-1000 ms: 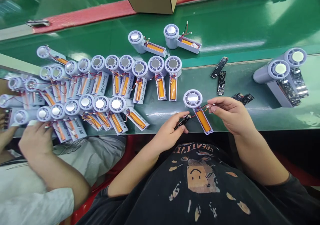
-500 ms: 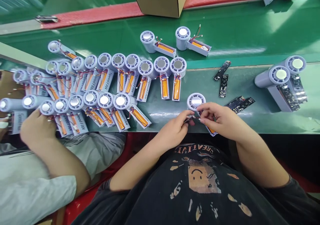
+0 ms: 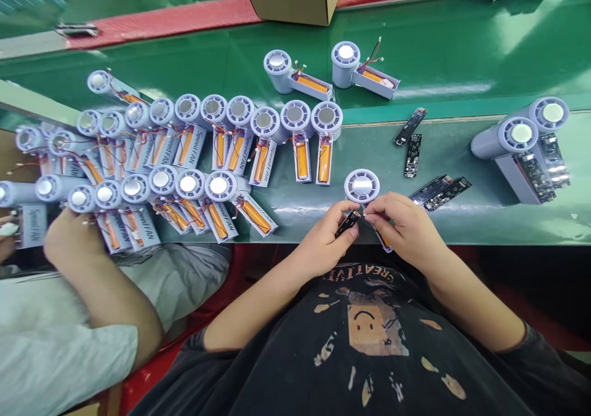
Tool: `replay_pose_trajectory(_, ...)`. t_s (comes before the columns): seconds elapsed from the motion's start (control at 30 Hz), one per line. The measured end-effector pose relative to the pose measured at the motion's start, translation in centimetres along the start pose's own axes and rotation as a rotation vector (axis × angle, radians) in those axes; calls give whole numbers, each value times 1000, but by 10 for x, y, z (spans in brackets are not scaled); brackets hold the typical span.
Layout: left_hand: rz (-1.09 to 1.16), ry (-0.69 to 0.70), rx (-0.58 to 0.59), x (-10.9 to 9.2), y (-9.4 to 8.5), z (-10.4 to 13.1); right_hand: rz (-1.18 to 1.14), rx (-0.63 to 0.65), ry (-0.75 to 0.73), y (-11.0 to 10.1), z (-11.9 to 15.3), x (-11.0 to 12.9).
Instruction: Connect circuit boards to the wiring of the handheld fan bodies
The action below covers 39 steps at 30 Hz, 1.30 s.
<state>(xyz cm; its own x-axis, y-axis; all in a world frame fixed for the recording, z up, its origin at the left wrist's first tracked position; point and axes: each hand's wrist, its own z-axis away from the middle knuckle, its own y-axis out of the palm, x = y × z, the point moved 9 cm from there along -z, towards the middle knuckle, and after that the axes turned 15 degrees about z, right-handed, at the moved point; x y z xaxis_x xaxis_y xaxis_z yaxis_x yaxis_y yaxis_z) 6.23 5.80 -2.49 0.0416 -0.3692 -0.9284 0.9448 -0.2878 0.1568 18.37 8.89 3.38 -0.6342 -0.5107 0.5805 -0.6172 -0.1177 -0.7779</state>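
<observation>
My left hand point(image 3: 323, 240) is closed on a small black circuit board point(image 3: 348, 223), held slanted between thumb and fingers. Fingertips of my right hand point(image 3: 402, 226) pinch a wire connector point(image 3: 364, 215) right at the board's upper end; whether it is seated in the socket I cannot tell. Just beyond my hands lies a lilac handheld fan point(image 3: 362, 186) with a round silver centre. Its open handle runs under my right hand, and part of an orange battery shows at the near end.
Several black circuit boards point(image 3: 412, 156) lie to the right, with two lilac fans point(image 3: 518, 135) carrying boards farther over. Many fans with orange batteries point(image 3: 302, 157) fill the left. A cardboard box point(image 3: 290, 0) stands at the back. A co-worker's hand point(image 3: 74, 237) is among the left fans.
My left hand has turned the circuit board so its face shows more. My right fingers have closed in on the board's end. The view has shifted slightly.
</observation>
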Motion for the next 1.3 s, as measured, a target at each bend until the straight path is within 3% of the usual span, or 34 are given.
replay_pose_trajectory(0.27,-36,29,40,-2,7,0,237,-84,-52,0,5,2)
replay_pose_trajectory(0.47,-253,167,1,-23,11,3,395,-147,-81,-3,10,15)
replay_pose_trajectory(0.6,-386,208,-9,-26,20,8,498,-183,-60,-6,11,21)
replay_pose_trajectory(0.77,-379,244,-39,-25,22,11,257,-181,-75,-6,6,8)
replay_pose_trajectory(0.87,-245,169,-43,-17,17,8,77,-152,-78,-7,2,-4)
replay_pose_trajectory(1.1,-77,98,-85,-7,9,5,4,-85,38,-3,2,-16)
replay_pose_trajectory(1.3,-198,182,-76,-11,11,8,-124,-45,53,0,-1,-18)
